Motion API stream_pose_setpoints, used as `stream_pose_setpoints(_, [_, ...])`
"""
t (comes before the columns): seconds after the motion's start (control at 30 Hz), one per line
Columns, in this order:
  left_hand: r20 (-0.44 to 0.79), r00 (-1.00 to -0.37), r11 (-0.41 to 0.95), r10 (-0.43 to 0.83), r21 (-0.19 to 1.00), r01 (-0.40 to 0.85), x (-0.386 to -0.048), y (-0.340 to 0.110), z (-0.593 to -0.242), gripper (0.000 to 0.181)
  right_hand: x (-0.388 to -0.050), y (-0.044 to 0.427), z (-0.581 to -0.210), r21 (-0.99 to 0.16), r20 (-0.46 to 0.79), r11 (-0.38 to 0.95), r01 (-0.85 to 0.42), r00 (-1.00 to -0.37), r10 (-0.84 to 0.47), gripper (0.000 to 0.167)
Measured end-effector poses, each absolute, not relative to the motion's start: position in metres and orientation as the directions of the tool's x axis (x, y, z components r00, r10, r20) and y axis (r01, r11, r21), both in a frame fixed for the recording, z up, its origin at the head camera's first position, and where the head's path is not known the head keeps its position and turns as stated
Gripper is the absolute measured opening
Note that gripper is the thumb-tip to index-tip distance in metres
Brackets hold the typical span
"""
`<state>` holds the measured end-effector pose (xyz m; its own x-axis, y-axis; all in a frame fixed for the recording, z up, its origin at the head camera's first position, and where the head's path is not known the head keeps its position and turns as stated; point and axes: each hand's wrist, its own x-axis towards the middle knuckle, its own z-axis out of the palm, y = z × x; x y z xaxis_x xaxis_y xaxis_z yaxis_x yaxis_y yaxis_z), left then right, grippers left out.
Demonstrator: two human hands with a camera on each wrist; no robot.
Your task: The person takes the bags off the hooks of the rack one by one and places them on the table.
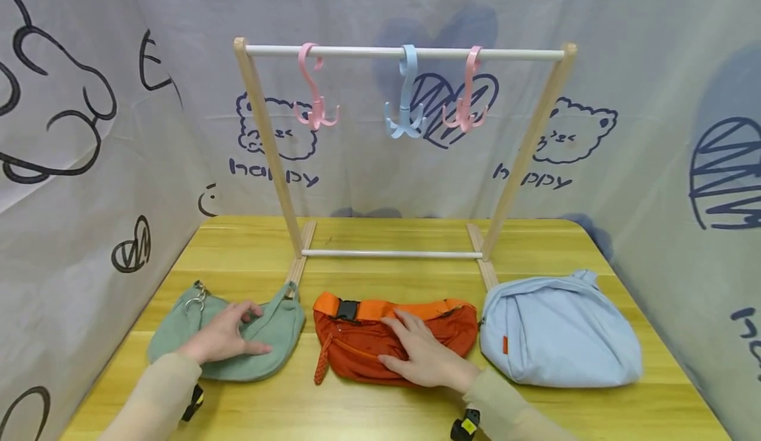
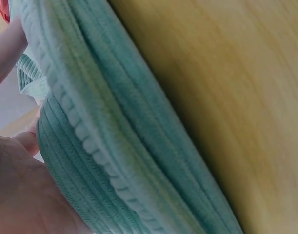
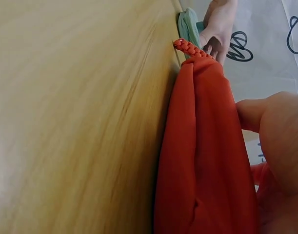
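A green corduroy bag (image 1: 279, 342) with a metal ring lies flat at the left of the table. My left hand (image 1: 224, 332) rests on top of it, thumb and fingers spread apart and loosely bent. In the middle lies a red-orange waist bag (image 1: 351, 355) with an orange strap, a black buckle (image 1: 347, 309) and a braided zip pull. Over its right half my right hand (image 1: 425, 355) rests with relaxed fingers, the thumb lying on the front. The right wrist view shows the thumb touching the red fabric. A light blue bag (image 1: 565, 335) sits to the right, untouched.
Behind the bags stands a rack with wooden legs and a white top rail (image 1: 368, 52). From the rail hang a pink hook (image 1: 316, 111), a light blue hook (image 1: 405, 121) and a second pink hook (image 1: 466, 114). Printed cloth (image 1: 380, 183) encloses the wooden table (image 1: 392, 236).
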<state>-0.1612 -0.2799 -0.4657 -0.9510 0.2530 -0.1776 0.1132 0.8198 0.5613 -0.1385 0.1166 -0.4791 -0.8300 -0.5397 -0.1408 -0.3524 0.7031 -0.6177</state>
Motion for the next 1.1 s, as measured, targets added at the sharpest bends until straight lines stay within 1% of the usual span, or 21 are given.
stream_pose_setpoints(0.3, [-0.202,-0.943,0.803,0.263,0.587,0.099,-0.157,-0.287,-0.466,0.067,-0.139,0.109,-0.483,-0.615,-0.128,0.698,-0.366,-0.827,-0.547,0.066])
stream_pose_setpoints(0.53, [-0.182,-0.950,0.804,0.254,0.585,0.103,-0.157,-0.286,-0.466,0.069,-0.144,0.108,-0.483,-0.613,-0.120,0.701,-0.364,-0.834,-0.538,0.065])
stream_pose_setpoints(0.7, [-0.162,-0.948,0.812,0.272,0.568,0.136,-0.159,-0.284,-0.465,0.070,-0.147,0.112,-0.479,-0.629,-0.112,0.693,-0.352,-0.841,-0.529,0.065])
stream_pose_setpoints(0.8, [-0.186,-0.937,0.810,0.295,0.569,0.143,-0.161,-0.282,-0.461,0.070,-0.147,0.119,-0.473,-0.648,-0.128,0.688,-0.326,-0.844,-0.521,0.064])
stream_pose_setpoints(0.93, [-0.255,-0.906,0.804,0.338,0.579,0.137,-0.164,-0.281,-0.444,0.071,-0.149,0.132,-0.458,-0.668,-0.140,0.683,-0.296,-0.851,-0.506,0.063])
stream_pose_setpoints(1.1, [-0.280,-0.891,0.822,0.357,0.548,0.157,-0.174,-0.280,-0.412,0.073,-0.159,0.162,-0.436,-0.639,-0.067,0.691,-0.338,-0.871,-0.487,0.066])
